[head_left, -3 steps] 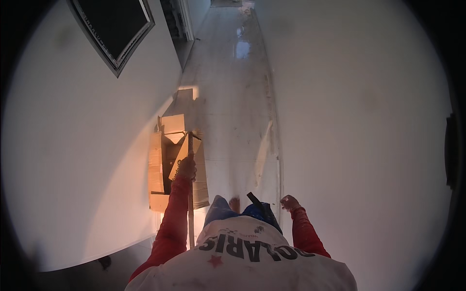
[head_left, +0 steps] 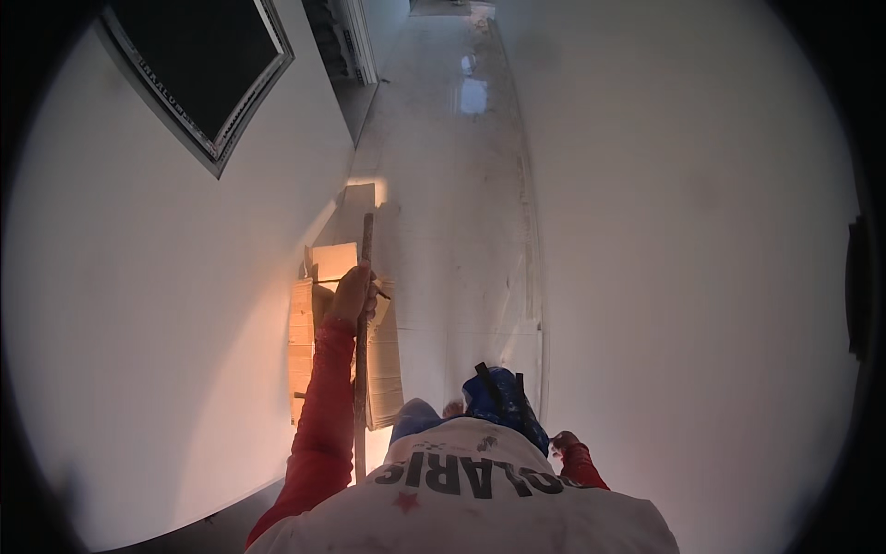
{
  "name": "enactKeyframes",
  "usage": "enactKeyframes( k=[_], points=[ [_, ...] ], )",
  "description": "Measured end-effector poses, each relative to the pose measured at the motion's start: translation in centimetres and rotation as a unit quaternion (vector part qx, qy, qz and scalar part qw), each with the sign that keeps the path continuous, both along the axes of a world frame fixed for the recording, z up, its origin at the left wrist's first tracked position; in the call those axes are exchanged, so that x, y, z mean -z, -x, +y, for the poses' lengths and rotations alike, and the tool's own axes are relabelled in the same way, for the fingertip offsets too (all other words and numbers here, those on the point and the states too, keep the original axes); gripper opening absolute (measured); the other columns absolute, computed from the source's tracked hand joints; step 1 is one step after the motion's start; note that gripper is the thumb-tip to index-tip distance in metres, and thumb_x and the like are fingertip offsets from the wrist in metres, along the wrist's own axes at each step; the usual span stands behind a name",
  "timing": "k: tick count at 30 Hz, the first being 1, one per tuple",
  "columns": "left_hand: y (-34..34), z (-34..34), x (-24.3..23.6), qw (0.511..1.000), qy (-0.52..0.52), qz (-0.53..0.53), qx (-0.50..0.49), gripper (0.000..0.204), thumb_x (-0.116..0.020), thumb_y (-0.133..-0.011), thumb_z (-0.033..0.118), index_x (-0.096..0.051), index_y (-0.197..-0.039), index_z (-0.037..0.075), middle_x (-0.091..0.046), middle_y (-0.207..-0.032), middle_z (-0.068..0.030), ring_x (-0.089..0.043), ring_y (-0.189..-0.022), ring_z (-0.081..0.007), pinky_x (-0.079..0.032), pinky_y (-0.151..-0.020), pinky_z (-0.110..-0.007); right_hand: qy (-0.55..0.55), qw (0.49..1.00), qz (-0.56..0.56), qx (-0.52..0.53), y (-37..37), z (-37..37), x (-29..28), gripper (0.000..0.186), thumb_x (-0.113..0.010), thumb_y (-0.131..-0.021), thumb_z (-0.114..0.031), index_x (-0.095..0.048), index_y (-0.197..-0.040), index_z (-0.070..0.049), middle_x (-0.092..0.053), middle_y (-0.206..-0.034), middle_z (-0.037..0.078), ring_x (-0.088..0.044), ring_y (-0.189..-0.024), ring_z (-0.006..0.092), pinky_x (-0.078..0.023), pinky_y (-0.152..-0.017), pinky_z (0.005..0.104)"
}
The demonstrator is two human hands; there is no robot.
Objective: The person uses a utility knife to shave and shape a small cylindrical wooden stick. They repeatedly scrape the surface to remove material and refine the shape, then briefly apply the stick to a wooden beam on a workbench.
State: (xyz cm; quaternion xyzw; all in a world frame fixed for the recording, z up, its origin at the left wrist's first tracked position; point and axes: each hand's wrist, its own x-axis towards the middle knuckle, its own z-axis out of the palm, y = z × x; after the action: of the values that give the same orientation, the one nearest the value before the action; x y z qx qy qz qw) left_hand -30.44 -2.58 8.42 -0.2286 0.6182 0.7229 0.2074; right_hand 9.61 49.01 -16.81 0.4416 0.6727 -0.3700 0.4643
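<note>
My left hand, in a red sleeve, is wrapped round a long, narrow, dark brown stick that runs down past my forearm. Behind the stick an open cardboard box sits on the floor against the left wall, its flaps raised. At the lower right, beside my blue legwear, my right hand hangs with curled fingers; what, if anything, they hold is too small to make out. My white shirt fills the bottom edge.
I am in a narrow corridor with a smudged pale floor stretching ahead between white walls. A dark framed opening is in the left wall, and a doorway lies further along it.
My left hand and the stick have moved up and forward over the box. My right hand has dropped lower toward my side. The corridor and box appear slightly lower in the view.
</note>
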Motion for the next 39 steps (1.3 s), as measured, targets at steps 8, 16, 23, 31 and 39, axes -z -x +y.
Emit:
enactKeyframes(
  k=[8,16,23,31,39],
  points=[
    [36.5,3.6,-3.7,0.986,0.145,0.084,-0.006,0.044,-0.045,-0.102,0.057,-0.049,-0.088,0.015,-0.040,-0.057,0.0059,-0.034,-0.039,-0.0051,-0.030,-0.034,-0.025,0.009,0.987,-0.145,0.074,37.1,1.1,1.8,0.033,-0.069,-0.094,-0.021,-0.067,-0.111,0.007,-0.071,-0.097,0.020,-0.073,-0.076,0.0320,-0.062,-0.063,0.0433],
    [70.3,8.0,-1.3,0.931,0.271,0.242,-0.024,0.043,-0.044,-0.104,0.054,-0.045,-0.086,0.015,-0.033,-0.054,0.0074,-0.031,-0.038,-0.0040,-0.027,-0.032,-0.025,-0.133,0.856,0.496,-0.057,114.7,8.7,-5.8,0.022,-0.063,-0.092,-0.024,-0.063,-0.093,-0.002,-0.068,-0.079,0.006,-0.063,-0.075,0.0167,-0.051,-0.072,0.0335],
    [93.8,2.3,14.3,0.907,0.413,0.066,-0.049,0.054,-0.038,-0.105,0.052,-0.055,-0.103,0.001,-0.067,-0.093,-0.0289,-0.063,-0.092,-0.0514,-0.048,-0.076,-0.056,0.067,0.823,0.564,-0.009,145.2,-1.3,-15.1,0.020,-0.055,-0.098,-0.023,-0.061,-0.098,-0.004,-0.070,-0.091,0.006,-0.068,-0.079,0.0156,-0.052,-0.072,0.0302],
    [124.9,4.1,18.9,0.877,0.477,-0.058,0.004,0.063,-0.034,-0.103,0.058,-0.058,-0.114,0.001,-0.066,-0.112,-0.0305,-0.061,-0.108,-0.0505,-0.048,-0.092,-0.057,0.017,0.976,-0.090,-0.197,141.7,10.4,1.9,0.029,-0.065,-0.094,-0.031,-0.070,-0.098,-0.003,-0.073,-0.087,0.010,-0.068,-0.072,0.0204,-0.053,-0.062,0.0388],
    [154.5,7.0,15.0,0.847,0.514,-0.133,0.019,0.062,-0.035,-0.102,0.059,-0.058,-0.114,0.002,-0.067,-0.107,-0.0312,-0.063,-0.105,-0.0500,-0.049,-0.091,-0.057,-0.007,0.995,-0.063,-0.077,184.5,16.2,0.2,0.038,-0.053,-0.100,-0.034,-0.061,-0.129,-0.010,-0.072,-0.095,0.010,-0.071,-0.094,0.0297,-0.053,-0.070,0.0454]
  ],
)
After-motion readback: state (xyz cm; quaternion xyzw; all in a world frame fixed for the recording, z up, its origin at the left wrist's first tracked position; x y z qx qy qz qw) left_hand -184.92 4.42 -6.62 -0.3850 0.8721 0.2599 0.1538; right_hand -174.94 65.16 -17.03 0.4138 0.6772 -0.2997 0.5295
